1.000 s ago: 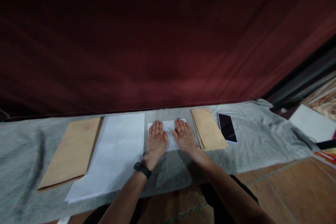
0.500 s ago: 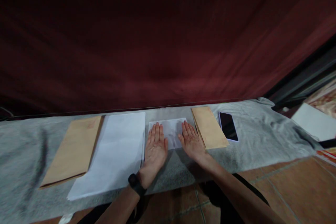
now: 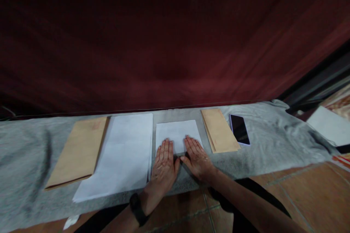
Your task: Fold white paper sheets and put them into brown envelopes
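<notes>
A folded white paper point(image 3: 177, 133) lies on the grey cloth point(image 3: 259, 153) in front of me. My left hand point(image 3: 164, 165) lies flat, fingers stretched, fingertips on the paper's near edge; a black band sits on its wrist. My right hand point(image 3: 197, 157) is also flat and open, fingertips on the same near edge. Both hands hold nothing. A stack of white sheets point(image 3: 123, 153) lies just left of my left hand. A stack of small brown envelopes point(image 3: 219, 130) lies right of my right hand.
A large brown envelope point(image 3: 78, 151) lies at the left. A dark phone point(image 3: 240, 134) rests beyond the small envelopes. A dark red curtain point(image 3: 164, 43) hangs behind the cloth. A white object point(image 3: 328, 125) sits at the far right. Tiled floor point(image 3: 300, 193) shows below.
Both hands slid toward me across the folded paper, from covering most of it to resting on its near edge. More of the paper now shows.
</notes>
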The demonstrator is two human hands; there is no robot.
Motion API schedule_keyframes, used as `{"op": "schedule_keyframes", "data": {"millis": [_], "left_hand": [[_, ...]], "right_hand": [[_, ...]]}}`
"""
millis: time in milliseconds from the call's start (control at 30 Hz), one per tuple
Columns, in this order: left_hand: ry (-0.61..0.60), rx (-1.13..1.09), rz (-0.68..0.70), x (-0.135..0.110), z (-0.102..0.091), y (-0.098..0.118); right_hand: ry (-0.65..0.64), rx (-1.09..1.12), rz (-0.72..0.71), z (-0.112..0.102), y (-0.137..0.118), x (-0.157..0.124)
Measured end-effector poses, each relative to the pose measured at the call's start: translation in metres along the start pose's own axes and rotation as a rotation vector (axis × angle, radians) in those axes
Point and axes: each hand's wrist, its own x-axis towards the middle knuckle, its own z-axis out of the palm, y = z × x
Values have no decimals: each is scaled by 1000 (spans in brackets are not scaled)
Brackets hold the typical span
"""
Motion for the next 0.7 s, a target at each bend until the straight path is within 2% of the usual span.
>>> {"op": "schedule_keyframes", "data": {"millis": [300, 467, 567, 700], "left_hand": [[27, 31, -75, -7, -3, -8], [35, 36, -23, 15, -12, 2], [33, -14, 59, 32, -3, 10], [12, -28, 129, 48, 23, 12]], "right_hand": [[63, -113, 163, 2, 18, -13], [88, -117, 258, 0, 17, 4], [44, -18, 192, -5, 10, 23], [-32, 114, 110, -6, -4, 43]]}}
